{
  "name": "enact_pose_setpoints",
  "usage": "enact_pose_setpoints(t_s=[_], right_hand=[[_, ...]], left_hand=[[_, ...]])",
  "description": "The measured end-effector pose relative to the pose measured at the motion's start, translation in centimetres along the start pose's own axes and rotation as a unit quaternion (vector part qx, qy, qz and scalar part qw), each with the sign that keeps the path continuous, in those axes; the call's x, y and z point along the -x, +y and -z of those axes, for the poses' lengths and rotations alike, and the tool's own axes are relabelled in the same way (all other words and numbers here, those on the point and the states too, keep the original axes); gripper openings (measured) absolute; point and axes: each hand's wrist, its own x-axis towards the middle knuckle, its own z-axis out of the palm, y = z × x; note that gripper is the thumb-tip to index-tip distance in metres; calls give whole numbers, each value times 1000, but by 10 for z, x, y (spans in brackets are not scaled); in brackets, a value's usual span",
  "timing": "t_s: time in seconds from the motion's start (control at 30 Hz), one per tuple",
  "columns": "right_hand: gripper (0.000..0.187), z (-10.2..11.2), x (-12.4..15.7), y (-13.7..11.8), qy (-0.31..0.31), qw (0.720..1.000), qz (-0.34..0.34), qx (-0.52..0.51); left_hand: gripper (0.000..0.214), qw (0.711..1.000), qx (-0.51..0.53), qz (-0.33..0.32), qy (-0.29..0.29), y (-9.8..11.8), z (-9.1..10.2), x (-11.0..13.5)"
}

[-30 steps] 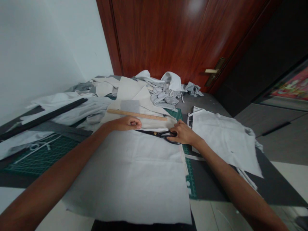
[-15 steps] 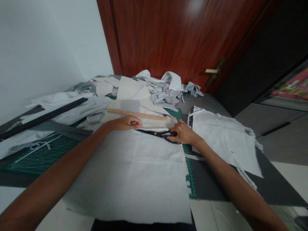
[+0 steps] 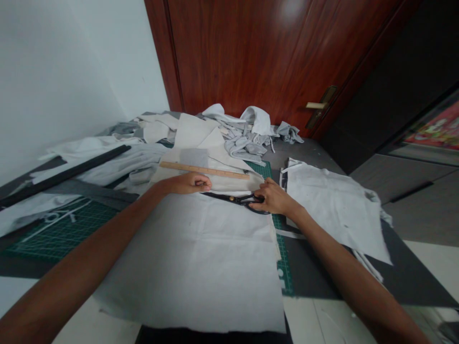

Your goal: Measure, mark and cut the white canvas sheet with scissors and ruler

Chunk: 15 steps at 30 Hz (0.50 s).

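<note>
Black-handled scissors lie along the upper edge of a large white cloth, blades pointing left. My right hand is closed round their handles. Near the blade tip, my left hand rests at the cloth's upper edge with its fingers curled closed. What is between those fingers, if anything, is hidden. A wooden ruler lies just beyond both hands on pale fabric, beside a grey square piece. The white cloth hangs over the table's near edge.
Crumpled fabric scraps are heaped at the back, before a wooden door. A long black bar lies on cloth at left, above a green cutting mat. More white cloth lies at right on the dark table.
</note>
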Motion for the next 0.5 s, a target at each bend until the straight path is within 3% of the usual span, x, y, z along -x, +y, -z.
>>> enact_pose_setpoints(t_s=[0.5], right_hand=[[41, 3, 0, -2, -6, 1000, 0, 3]], left_hand=[[45, 1000, 7, -6, 2, -1, 0, 0]])
